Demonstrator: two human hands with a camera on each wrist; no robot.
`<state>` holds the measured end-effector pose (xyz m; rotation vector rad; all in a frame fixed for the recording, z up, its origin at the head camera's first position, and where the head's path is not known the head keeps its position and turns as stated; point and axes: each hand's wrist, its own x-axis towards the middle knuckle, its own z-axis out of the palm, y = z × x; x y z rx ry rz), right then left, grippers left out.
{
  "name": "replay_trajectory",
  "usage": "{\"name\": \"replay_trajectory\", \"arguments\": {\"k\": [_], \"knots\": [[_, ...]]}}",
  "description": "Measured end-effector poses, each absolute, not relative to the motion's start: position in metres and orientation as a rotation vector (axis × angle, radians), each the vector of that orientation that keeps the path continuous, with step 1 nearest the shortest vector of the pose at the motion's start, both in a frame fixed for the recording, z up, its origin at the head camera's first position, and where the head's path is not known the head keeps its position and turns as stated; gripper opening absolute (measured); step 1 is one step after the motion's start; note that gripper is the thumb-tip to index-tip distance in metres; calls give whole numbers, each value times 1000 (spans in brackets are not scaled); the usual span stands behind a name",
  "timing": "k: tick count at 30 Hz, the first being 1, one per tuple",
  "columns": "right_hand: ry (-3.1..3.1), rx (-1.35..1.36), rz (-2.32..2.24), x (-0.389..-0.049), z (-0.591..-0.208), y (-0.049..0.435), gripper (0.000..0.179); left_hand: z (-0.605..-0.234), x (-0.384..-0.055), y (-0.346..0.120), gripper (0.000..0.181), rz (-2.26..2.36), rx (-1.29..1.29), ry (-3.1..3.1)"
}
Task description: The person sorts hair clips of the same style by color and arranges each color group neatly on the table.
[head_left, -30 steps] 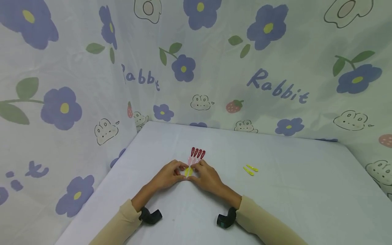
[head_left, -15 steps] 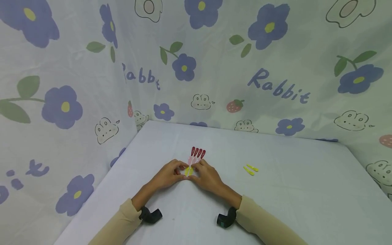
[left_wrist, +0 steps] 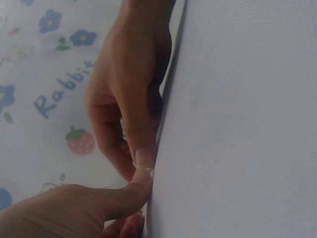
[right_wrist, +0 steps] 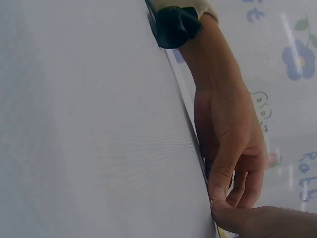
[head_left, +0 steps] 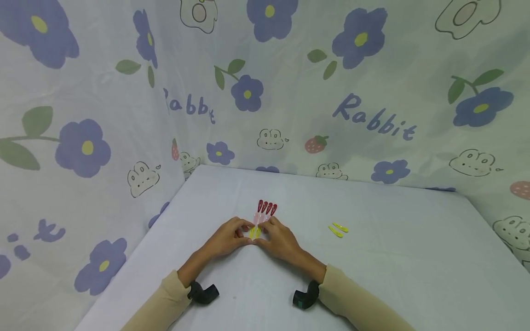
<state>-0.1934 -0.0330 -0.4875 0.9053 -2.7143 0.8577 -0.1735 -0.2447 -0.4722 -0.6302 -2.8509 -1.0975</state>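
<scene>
Two yellow snap hair clips lie side by side between my hands in the head view. My left hand (head_left: 227, 236) pinches the left yellow hair clip (head_left: 252, 232) lengthwise, index finger at its far end and thumb at its near end. In the same way my right hand (head_left: 282, 239) pinches the right yellow hair clip (head_left: 258, 232). Both thumb tips meet, as the left wrist view shows with the left thumb (left_wrist: 141, 181) against the right thumb (left_wrist: 143, 157). Just beyond are pink hair clips (head_left: 256, 218), partly hidden by the right fingers, then a row of several red hair clips (head_left: 264, 206).
Off to the right lie two more yellow hair clips (head_left: 340, 227), slightly apart. All of it rests on a white-covered table (head_left: 397, 266). Patterned cloth walls (head_left: 290, 101) rise along its back and left edges. A black wrist camera (head_left: 204, 293) is on each forearm.
</scene>
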Motion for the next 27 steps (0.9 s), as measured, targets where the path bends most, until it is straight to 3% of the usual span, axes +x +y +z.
{"name": "replay_trajectory", "arguments": {"k": [27], "knots": [[-2712,913,855,-193,-486,-32,42,-474,-173,-244,41,-1111,-615,-2837]]}}
